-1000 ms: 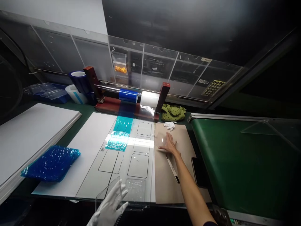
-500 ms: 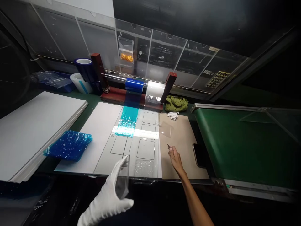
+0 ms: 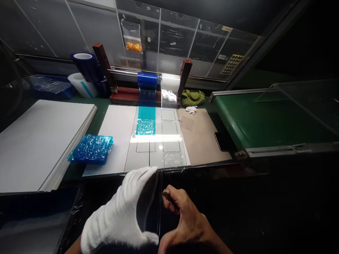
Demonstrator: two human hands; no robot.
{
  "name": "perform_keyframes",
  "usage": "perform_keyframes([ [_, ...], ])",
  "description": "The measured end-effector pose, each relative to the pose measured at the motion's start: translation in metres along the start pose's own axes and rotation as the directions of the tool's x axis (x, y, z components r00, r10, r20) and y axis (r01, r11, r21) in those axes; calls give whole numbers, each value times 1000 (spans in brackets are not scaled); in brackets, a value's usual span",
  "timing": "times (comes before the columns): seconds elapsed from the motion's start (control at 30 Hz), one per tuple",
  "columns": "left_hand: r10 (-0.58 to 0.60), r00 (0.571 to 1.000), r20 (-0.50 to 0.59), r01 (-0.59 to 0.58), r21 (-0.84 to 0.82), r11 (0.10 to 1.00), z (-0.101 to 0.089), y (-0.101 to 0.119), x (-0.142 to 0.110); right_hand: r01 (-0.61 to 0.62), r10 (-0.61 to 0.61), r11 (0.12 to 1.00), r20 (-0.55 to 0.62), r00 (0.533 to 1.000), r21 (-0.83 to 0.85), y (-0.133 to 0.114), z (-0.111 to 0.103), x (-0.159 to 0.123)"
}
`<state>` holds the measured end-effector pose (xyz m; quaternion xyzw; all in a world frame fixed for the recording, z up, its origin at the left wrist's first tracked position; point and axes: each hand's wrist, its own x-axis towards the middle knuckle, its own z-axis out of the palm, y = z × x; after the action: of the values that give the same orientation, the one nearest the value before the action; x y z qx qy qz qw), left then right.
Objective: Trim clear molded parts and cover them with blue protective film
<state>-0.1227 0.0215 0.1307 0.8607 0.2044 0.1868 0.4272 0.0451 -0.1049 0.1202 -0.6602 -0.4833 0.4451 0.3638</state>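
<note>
My left hand (image 3: 124,208), in a white glove, spans a clear thin sheet (image 3: 150,201) held by its edges between thumb and fingers, beyond the table's front edge. My bare right hand (image 3: 182,215) is close to the sheet's right side. Its curled fingers grip a small dark tool (image 3: 169,197), whose exact kind I cannot make out. Past the hands lies a clear board (image 3: 156,160) with black rounded outlines. A teal film strip (image 3: 147,113) and a clear film strip (image 3: 169,98) run onto it from the rolls behind.
A blue film stack (image 3: 91,150) sits left, beside a white sheet stack (image 3: 45,137). A red-brown roll stand (image 3: 124,95) is at the back. On the right are brown card (image 3: 201,137), a phone (image 3: 222,141), a green pouch (image 3: 192,97) and a green conveyor belt (image 3: 265,116).
My right hand has come from over the brown card down and left to the clear sheet, still gripping the small tool. My left hand keeps holding the sheet. The camera view has shifted.
</note>
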Motion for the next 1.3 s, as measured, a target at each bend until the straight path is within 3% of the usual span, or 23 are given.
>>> perform_keyframes([
  [0.13, -11, 997, 82, 16, -62, 998, -4, 3, -14, 38, -40, 999, -81, 996, -20, -4, 20, -11],
  [0.33, -15, 992, 123, 49, -278, 959, -11, 8, -19, 90, -89, 996, -170, 981, -4, -19, 33, -18],
  [0.47, 22, 984, 176, 27, -273, 962, -17, 14, -14, 118, -110, 993, -196, 974, 30, -22, 39, -21],
  [0.63, 71, 975, 211, -5, -297, 955, -20, 18, -9, 45, -37, 998, -203, 979, 34, -19, 45, -26],
  [0.83, 137, 956, 261, -73, -239, 968, -22, 22, 0, 93, -77, 994, -242, 967, 55, -14, 49, -28],
  [1.0, 122, 964, 235, -58, -263, 963, -19, 21, 4, 160, -144, 986, -262, 954, 39, -11, 52, -26],
  [1.1, 90, 992, 83, -82, -95, 992, -11, 7, 5, 236, -230, 971, -375, 898, -31, 8, 38, -16],
  [1.13, 59, 998, 12, -58, -38, 998, -8, 0, 5, 223, -232, 972, -420, 877, -71, 19, 29, -9],
  [1.2, -48, 993, -110, 47, -10, 999, -4, -15, 5, 83, -170, 977, -489, 856, -194, 46, 0, 11],
  [1.23, -131, 982, -135, 122, -72, 990, -2, -23, 4, -56, -104, 955, -506, 856, -291, 61, -18, 24],
  [1.3, -324, 945, -44, 277, -417, 865, 1, -35, 3, -386, 58, 759, -535, 843, -524, 91, -57, 50],
])
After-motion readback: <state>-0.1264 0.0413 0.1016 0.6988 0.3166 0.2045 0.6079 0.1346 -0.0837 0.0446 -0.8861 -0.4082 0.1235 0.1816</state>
